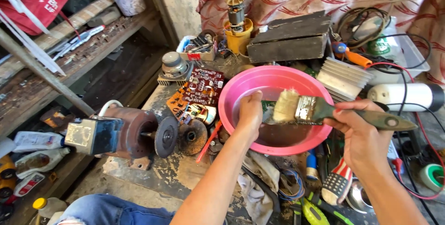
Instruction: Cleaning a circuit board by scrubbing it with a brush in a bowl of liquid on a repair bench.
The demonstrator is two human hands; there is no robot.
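Pink plastic basin sits right of centre on the cluttered surface. Over it the left hand grips a small green circuit board (mostly hidden), while the right hand is closed around a paintbrush, bristles touching the board. A bench grinder stands at the left.

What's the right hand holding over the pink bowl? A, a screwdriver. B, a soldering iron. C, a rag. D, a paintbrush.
D: the right hand grips the dark handle of a flat paintbrush, whose pale bristles sit over the pink bowl beside the left hand.
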